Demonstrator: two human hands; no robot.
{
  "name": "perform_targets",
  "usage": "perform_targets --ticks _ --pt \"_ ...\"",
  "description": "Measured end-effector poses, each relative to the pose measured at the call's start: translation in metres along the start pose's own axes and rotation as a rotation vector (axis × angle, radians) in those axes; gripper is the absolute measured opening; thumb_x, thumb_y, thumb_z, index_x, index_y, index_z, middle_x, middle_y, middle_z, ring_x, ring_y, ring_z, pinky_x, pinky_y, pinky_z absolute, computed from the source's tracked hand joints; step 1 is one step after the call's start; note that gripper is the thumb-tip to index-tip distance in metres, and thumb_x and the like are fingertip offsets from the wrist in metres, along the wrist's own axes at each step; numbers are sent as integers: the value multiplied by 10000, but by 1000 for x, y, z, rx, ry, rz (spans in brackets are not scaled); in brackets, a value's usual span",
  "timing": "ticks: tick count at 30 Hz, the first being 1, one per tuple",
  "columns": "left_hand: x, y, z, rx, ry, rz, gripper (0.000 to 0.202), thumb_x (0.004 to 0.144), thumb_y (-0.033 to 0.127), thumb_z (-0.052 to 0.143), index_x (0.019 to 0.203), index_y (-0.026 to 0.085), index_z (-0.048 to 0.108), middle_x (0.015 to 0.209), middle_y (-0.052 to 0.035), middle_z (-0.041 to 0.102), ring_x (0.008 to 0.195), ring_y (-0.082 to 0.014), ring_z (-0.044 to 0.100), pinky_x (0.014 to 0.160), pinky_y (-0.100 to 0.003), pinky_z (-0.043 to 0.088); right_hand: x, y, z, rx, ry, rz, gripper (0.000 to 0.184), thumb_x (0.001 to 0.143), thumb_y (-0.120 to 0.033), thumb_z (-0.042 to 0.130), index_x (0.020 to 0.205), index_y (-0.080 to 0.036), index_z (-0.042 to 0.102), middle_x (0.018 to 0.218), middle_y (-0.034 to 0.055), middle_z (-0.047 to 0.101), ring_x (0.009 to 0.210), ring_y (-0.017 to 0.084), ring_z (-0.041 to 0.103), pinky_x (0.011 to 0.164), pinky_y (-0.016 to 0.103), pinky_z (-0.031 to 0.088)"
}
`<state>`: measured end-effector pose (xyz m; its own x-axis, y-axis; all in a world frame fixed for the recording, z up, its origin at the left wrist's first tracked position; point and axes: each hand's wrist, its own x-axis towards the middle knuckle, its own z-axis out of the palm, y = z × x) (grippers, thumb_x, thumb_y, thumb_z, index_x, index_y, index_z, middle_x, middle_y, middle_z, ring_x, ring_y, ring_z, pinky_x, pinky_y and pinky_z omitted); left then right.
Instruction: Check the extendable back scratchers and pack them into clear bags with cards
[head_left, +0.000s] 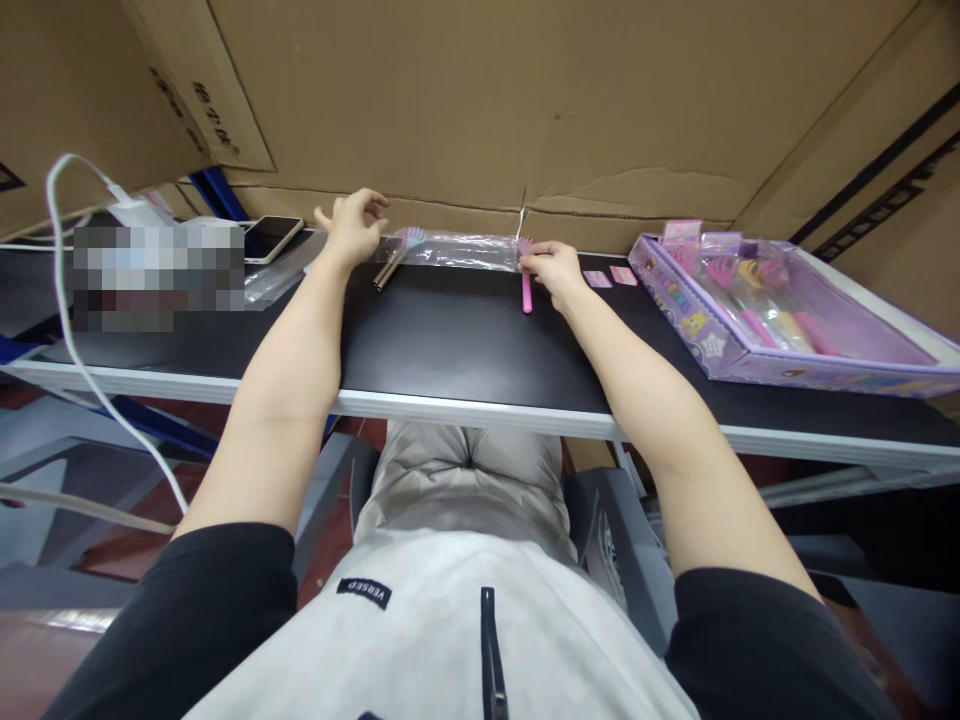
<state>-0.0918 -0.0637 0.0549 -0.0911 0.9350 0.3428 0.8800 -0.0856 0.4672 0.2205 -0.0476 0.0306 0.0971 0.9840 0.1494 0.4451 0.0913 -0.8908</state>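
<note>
Looks like a small packing/warehouse station, not a home. The black-topped worktable with white edge (450, 350) is the bench. Directly behind it: a wall of big brown corrugated cardboard cartons (480, 90). On its right end: open purple cardboard toy-set box (720, 352). At its back edge: clear plastic sleeve bags (457, 250). Behind its left end: blue steel racking frame (217, 195).

Big brown cardboard sheets (480, 90) make the back wall, creased, with a seam low down; the cardboard at right has black stripes (877, 170). Black table (465, 340) with a white front edge (480, 412) runs across the view. Blue rack post (217, 195) sits behind the table at left. Below the table are a grey metal frame (45, 450) and reddish floor (112, 560). White cable (75, 350) hangs over the left edge. Light is even, indoor
</note>
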Motion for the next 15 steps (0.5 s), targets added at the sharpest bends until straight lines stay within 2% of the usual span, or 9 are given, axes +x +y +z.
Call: perform_targets --ticks 1,3,6,8,10,12,15 --pt "0 1 2 -17 51 -36 1033 668 1035 312 1307 314 683 951 26 809 1511 -318 377 1209 -670 31 -2 -1 2 -13 1 0 293 905 -39 656 1182 -132 679 1120 136 803 1032 213 782 1042 396 604" --pt "-1 5 7 -7 84 -24 1074 659 1077 283 1321 325 674 1033 25 809 1523 -303 333 1246 -632 -6 -4 -3 8 -21 -1 -5 312 904 -31 655 1200 -124 686 1120 138 807 1015 212 789 1014 374 625" --pt "-3 15 20 17 68 110 1037 783 1035 278 1427 314 656 1257 -9 801 1536 -321 352 1315 -605 -35 -6 -4 15 23 -3 8 356 879 -19 667 1220 -116 700 1109 136 816 1014 220 797 994 362 653" --pt "-5 26 31 32 30 234 938 891 942 347 1512 298 629 1486 -72 737 1579 -363 382 1352 -610 -17 -7 -4 18 42 5 24 387 868 -26 670 1243 -115 704 1115 137 820 1022 228 800 992 369 665" --pt "-7 37 44 55 -37 352 894 938 872 451 1579 263 581 1665 -144 616 1632 -407 374 1369 -634 6 -8 -5 20 37 -8 33 412 866 -41 677 1271 -113 703 1120 141 824 1027 233 801 995 373 669" --pt "-9 47 57 78 -111 459 924 930 842 571 1634 245 522 1733 -184 537 1670 -451 336 1372 -678 27 -10 -6 22 24 -30 28 435 863 -54 687 1293 -117 700 1109 137 827 1029 236 800 997 381 671" --pt "-11 56 75 93 -180 534 928 915 733 716 1666 237 490 1738 -201 521 1658 -486 360 1366 -739 51 -14 -7 24 26 -48 13 441 863 -75 684 1300 -135 691 1080 125 820 1027 245 793 974 402 676"
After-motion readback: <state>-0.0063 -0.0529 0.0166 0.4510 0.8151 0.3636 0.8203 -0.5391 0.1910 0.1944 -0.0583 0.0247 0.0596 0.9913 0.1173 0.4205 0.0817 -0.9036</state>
